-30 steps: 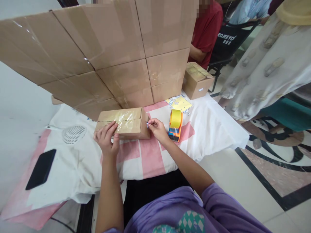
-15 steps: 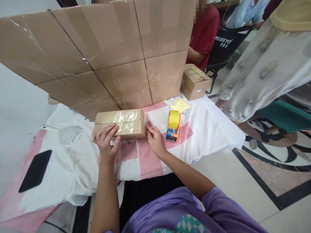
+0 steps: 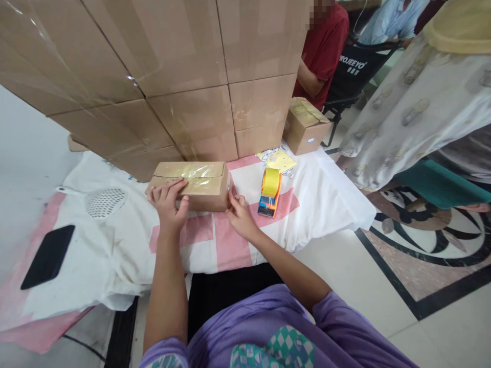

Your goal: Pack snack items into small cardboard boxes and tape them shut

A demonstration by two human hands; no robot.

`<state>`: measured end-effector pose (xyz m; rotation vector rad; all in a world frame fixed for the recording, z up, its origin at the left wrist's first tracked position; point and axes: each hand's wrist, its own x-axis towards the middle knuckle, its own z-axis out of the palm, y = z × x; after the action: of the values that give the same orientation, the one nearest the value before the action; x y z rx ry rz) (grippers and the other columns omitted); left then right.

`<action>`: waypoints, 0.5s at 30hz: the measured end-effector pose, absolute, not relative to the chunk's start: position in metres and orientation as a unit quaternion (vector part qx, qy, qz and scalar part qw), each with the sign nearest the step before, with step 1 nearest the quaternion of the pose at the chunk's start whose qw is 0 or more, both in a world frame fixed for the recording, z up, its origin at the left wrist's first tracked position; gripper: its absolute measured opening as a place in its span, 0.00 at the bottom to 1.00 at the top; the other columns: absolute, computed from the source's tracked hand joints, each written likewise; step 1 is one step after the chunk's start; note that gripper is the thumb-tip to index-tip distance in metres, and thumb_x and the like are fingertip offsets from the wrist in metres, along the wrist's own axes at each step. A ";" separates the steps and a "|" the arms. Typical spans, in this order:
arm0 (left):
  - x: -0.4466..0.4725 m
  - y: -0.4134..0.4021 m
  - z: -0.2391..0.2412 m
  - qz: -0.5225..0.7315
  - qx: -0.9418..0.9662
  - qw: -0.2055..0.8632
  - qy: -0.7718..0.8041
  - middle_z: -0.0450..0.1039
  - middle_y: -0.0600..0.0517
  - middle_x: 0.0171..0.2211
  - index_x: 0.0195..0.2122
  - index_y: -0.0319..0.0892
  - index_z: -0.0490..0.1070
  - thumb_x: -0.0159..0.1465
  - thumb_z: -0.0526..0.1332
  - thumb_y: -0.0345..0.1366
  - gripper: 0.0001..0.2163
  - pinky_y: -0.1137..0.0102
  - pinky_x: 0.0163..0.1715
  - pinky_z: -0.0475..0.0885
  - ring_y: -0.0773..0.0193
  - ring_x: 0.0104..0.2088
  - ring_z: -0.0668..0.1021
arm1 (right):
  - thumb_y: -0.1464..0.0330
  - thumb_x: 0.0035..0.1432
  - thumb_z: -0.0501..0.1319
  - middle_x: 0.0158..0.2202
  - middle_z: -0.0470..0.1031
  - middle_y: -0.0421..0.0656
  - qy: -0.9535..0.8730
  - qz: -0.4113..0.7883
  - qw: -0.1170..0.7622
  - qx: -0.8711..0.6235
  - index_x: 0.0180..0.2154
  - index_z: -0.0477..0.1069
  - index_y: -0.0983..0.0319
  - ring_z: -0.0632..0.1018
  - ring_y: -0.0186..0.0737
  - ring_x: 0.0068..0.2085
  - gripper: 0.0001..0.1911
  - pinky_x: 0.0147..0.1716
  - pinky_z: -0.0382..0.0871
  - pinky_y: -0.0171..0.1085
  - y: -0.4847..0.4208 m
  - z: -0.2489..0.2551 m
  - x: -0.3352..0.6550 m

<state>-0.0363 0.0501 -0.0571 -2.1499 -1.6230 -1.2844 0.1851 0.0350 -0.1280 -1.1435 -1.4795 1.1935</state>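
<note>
A small cardboard box (image 3: 207, 200) lies on the cloth-covered table, its top seam sealed with shiny tape. My left hand (image 3: 169, 202) grips its left part, fingers over the top and thumb by the front side. At the box's right end is my right hand (image 3: 240, 217), its fingers curled and the tips against the end face. Just above those fingertips a small pale patch shows on the end face; whether anything is pinched there is hidden. Right of this hand lies a tape dispenser (image 3: 269, 193) with a yellow roll, orange and blue body.
Behind the box rises a tall wall of taped cartons (image 3: 184, 51). Another cardboard box (image 3: 307, 128) with a small white label stands at the table's right back. A black phone-like slab (image 3: 48, 255) and a white perforated skimmer (image 3: 105, 203) lie left. People sit and stand beyond the table.
The view has tilted down slightly, so everything sits a little higher. My right fingertips have slid lower on the box's end face, uncovering the pale patch. My left hand keeps its hold.
</note>
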 end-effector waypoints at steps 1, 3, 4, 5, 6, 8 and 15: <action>-0.040 0.049 -0.057 -0.438 -0.718 0.073 -0.536 0.78 0.43 0.56 0.54 0.48 0.77 0.69 0.56 0.45 0.17 0.46 0.67 0.51 0.46 0.58 0.74 | 0.72 0.63 0.57 0.57 0.60 0.49 -0.618 0.467 0.441 -0.453 0.74 0.51 0.52 0.73 0.44 0.54 0.41 0.62 0.69 0.48 0.028 -0.126 0.186; -0.049 0.044 -0.058 -0.445 -0.723 0.055 -0.525 0.78 0.43 0.55 0.53 0.48 0.77 0.69 0.57 0.45 0.17 0.47 0.67 0.52 0.46 0.59 0.74 | 0.68 0.64 0.59 0.61 0.58 0.53 -0.660 0.415 0.440 -0.446 0.74 0.51 0.57 0.71 0.50 0.60 0.40 0.64 0.67 0.51 0.017 -0.119 0.190; -0.053 0.042 -0.058 -0.445 -0.727 0.044 -0.522 0.78 0.43 0.55 0.53 0.48 0.78 0.68 0.57 0.46 0.17 0.47 0.67 0.53 0.46 0.59 0.74 | 0.66 0.63 0.62 0.64 0.56 0.55 -0.678 0.381 0.438 -0.449 0.74 0.50 0.58 0.66 0.54 0.65 0.43 0.67 0.63 0.53 0.014 -0.114 0.192; -0.058 0.040 -0.059 -0.444 -0.729 0.036 -0.519 0.79 0.43 0.55 0.52 0.48 0.78 0.68 0.57 0.46 0.17 0.47 0.67 0.53 0.46 0.59 0.74 | 0.62 0.60 0.66 0.67 0.53 0.58 -0.695 0.347 0.433 -0.456 0.75 0.47 0.59 0.60 0.58 0.70 0.48 0.70 0.58 0.56 0.014 -0.109 0.193; -0.061 0.037 -0.059 -0.446 -0.730 0.031 -0.517 0.79 0.43 0.55 0.51 0.48 0.78 0.68 0.57 0.47 0.17 0.47 0.67 0.54 0.47 0.59 0.75 | 0.59 0.56 0.70 0.70 0.48 0.59 -0.711 0.318 0.424 -0.463 0.76 0.42 0.60 0.53 0.62 0.73 0.56 0.72 0.52 0.59 0.016 -0.103 0.194; -0.067 0.032 -0.059 -0.451 -0.733 0.027 -0.508 0.79 0.42 0.54 0.49 0.47 0.78 0.68 0.57 0.48 0.16 0.45 0.68 0.54 0.46 0.59 0.75 | 0.54 0.48 0.76 0.74 0.40 0.60 -0.746 0.279 0.397 -0.457 0.76 0.30 0.59 0.44 0.65 0.75 0.71 0.72 0.46 0.63 0.026 -0.090 0.193; -0.079 -0.010 -0.053 -0.450 -0.743 0.103 -0.485 0.60 0.40 0.70 0.64 0.48 0.66 0.65 0.63 0.44 0.26 0.40 0.70 0.53 0.39 0.72 0.60 | 0.57 0.45 0.77 0.68 0.52 0.55 -0.777 0.314 0.422 -0.344 0.76 0.30 0.53 0.60 0.57 0.70 0.72 0.68 0.62 0.54 0.036 -0.044 0.199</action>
<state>-0.0786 -0.0099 -0.0533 -2.1918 -1.4304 -1.3278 0.1995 0.0357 -0.0442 -0.8624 -1.9462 0.7874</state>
